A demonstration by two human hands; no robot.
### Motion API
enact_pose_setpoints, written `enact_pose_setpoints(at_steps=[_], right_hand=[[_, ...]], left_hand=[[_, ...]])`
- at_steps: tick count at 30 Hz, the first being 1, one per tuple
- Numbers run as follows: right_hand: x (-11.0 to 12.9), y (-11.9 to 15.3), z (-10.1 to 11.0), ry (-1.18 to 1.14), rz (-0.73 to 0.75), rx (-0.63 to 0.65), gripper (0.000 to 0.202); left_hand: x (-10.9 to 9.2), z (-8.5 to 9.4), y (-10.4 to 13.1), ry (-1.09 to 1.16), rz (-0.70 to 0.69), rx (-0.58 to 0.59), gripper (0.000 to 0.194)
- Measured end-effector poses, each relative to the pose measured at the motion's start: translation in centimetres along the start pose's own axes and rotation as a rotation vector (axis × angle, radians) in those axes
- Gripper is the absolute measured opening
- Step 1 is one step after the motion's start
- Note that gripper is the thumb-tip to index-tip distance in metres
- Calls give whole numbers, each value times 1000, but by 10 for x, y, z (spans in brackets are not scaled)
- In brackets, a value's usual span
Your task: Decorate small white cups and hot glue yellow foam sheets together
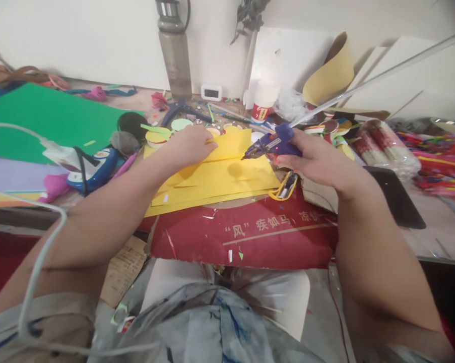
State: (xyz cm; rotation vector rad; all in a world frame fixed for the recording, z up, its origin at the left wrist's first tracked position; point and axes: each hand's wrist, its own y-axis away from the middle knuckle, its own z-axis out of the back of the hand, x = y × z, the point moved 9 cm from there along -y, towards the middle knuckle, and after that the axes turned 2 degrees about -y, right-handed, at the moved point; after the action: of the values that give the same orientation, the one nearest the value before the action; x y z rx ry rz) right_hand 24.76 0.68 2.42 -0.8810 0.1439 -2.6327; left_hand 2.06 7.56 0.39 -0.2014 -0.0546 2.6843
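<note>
Yellow paper sheets (pixel 215 181) lie layered on a dark red cardboard piece (pixel 197 237) in front of me. My left hand (pixel 191 143) pinches the edge of a raised yellow paper flap (pixel 233 143). In my right hand (pixel 321 156) is a blue glue gun (pixel 276 143), its dark nozzle pointing left, close to that flap. A long clear glue stick (pixel 367 85) sticks out of the gun's back toward the upper right. Below the gun, a yellow-handled cutter (pixel 283 186) rests at the sheets' right edge.
A tall bottle (pixel 176 60), a small white digital clock (pixel 211 93) and a paper cup (pixel 262 103) stand at the back. Green paper (pixel 49 123) and a power strip (pixel 94 169) with white cables lie left. On the right are a black phone (pixel 395 196) and colourful strips (pixel 444 161).
</note>
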Motion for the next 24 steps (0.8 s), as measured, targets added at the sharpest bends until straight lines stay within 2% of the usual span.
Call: enact_pose_setpoints(at_steps=[6, 13, 20, 24], right_hand=[[-3, -1, -4, 186, -7, -52, 39], [0, 2, -3, 318, -16, -94, 39], [-7, 0, -12, 395, -8, -89, 37], [-10, -3, -21, 275, -19, -121, 42]], left_hand=[[-4, -10, -2, -17, -151, 163, 30], [11, -7, -12, 46, -54, 53, 34], [7, -8, -9, 51, -17, 33, 30], [2, -5, -5, 14, -17, 48, 35]])
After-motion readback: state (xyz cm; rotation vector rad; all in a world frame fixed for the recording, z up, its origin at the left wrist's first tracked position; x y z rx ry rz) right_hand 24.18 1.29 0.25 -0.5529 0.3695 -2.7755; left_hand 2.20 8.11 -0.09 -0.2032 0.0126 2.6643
